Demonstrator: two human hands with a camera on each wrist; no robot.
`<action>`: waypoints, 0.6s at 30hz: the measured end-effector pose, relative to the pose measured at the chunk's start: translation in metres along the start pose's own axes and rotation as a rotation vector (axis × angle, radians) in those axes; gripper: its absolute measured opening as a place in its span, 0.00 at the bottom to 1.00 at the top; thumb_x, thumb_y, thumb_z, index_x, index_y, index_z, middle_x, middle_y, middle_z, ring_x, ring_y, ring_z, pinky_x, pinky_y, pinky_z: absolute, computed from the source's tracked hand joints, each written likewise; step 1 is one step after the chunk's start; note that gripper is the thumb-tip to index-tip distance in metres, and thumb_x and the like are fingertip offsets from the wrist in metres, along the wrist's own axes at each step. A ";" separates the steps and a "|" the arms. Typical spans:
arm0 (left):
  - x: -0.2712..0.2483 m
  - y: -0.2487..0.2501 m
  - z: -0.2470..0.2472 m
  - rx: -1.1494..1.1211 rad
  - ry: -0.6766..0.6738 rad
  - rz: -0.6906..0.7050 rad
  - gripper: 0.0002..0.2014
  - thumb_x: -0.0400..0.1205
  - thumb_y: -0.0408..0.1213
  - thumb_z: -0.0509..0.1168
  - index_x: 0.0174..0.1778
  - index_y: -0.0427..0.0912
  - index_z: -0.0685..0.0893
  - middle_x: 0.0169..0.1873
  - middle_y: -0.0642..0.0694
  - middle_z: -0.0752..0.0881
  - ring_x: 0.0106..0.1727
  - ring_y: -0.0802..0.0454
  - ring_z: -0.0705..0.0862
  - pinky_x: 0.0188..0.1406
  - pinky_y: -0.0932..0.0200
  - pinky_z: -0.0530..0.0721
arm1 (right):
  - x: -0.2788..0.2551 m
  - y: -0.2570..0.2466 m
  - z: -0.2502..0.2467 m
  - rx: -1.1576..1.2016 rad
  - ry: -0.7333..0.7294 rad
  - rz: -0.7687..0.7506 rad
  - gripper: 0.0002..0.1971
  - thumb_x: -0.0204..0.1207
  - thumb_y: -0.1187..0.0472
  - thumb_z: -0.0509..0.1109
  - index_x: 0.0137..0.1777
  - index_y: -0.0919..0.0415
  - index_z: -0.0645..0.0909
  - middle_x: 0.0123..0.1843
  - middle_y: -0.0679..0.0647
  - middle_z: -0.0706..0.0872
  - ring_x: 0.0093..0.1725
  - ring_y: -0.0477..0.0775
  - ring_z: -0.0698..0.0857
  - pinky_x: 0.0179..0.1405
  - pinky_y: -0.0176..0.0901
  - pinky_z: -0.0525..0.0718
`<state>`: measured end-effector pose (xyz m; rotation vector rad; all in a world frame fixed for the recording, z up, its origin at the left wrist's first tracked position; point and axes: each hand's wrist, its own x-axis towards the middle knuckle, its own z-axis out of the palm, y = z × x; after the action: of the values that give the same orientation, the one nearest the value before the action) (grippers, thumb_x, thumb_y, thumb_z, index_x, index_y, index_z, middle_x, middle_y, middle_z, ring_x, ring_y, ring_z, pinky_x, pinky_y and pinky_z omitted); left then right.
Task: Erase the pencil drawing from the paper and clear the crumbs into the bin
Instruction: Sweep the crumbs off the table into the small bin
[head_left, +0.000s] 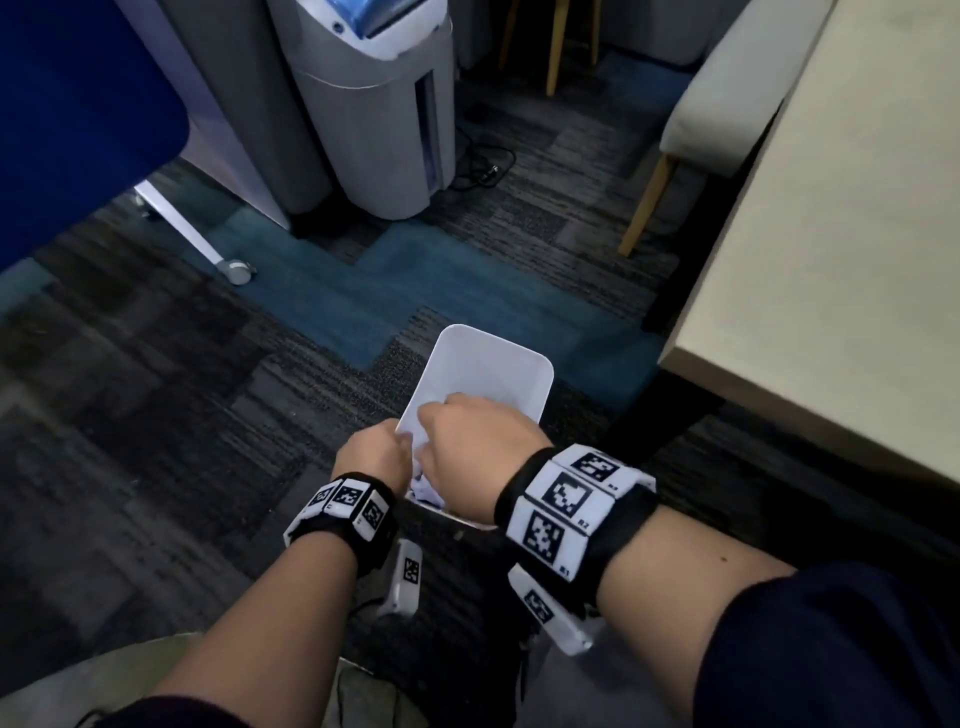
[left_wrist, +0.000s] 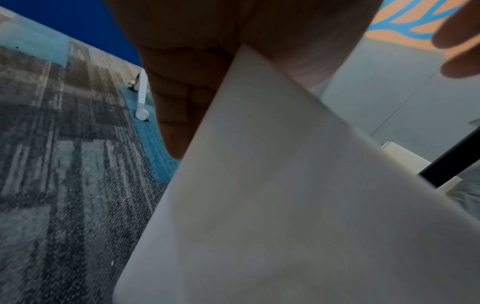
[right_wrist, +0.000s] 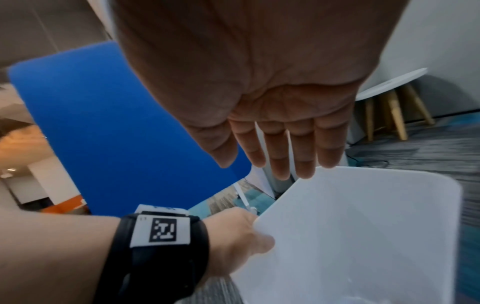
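1. The paper (head_left: 470, 376), a white sheet with rounded corners, is up off the table and tilted over the carpet, its far edge pointing away from the person
2. Left hand (head_left: 371, 452) grips the near-left edge of that sheet, thumb on top and fingers curled underneath; the left wrist view shows the sheet running out of that pinch
3. Right hand (right_wrist: 262, 98) is released, palm down and fingers straight and together, hovering above the sheet; from the head view I cannot tell whether the fingertips touch it
4. Just under the hands a white bin (head_left: 457, 517) peeks out with crumpled scraps inside, its rim mostly hidden behind the wrists
5. To the right, the table (head_left: 831, 270) edge runs close by, its dark leg (head_left: 670, 317) standing near the sheet's far-right corner
6. Left and ahead lies open patterned carpet (head_left: 156, 389); further off, a wheeled white leg (head_left: 208, 244) under a blue panel (head_left: 78, 104), and a grey machine (head_left: 379, 130) well apart
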<state>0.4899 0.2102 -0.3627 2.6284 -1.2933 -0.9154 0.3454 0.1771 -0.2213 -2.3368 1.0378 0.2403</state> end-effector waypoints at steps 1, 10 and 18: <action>0.006 -0.002 0.007 -0.025 -0.003 -0.015 0.14 0.87 0.43 0.57 0.56 0.42 0.86 0.52 0.37 0.89 0.55 0.36 0.87 0.57 0.48 0.85 | 0.003 0.007 0.006 -0.008 -0.013 0.033 0.11 0.85 0.55 0.59 0.63 0.54 0.78 0.61 0.56 0.81 0.62 0.63 0.81 0.51 0.51 0.74; 0.065 0.002 0.063 -0.062 -0.114 -0.051 0.17 0.86 0.45 0.55 0.55 0.41 0.86 0.51 0.35 0.90 0.53 0.37 0.86 0.52 0.51 0.83 | 0.051 0.043 0.045 -0.119 -0.138 0.155 0.11 0.84 0.53 0.59 0.60 0.56 0.77 0.60 0.58 0.81 0.61 0.64 0.82 0.59 0.55 0.82; 0.132 0.008 0.098 -0.069 -0.151 -0.018 0.17 0.86 0.47 0.57 0.59 0.43 0.87 0.55 0.36 0.89 0.56 0.37 0.86 0.57 0.51 0.84 | 0.096 0.072 0.071 -0.117 -0.130 0.158 0.16 0.85 0.52 0.60 0.70 0.54 0.76 0.67 0.59 0.82 0.68 0.61 0.80 0.68 0.53 0.77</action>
<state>0.4930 0.1258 -0.5043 2.5663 -1.2454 -1.1600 0.3631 0.1187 -0.3466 -2.3084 1.1716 0.5199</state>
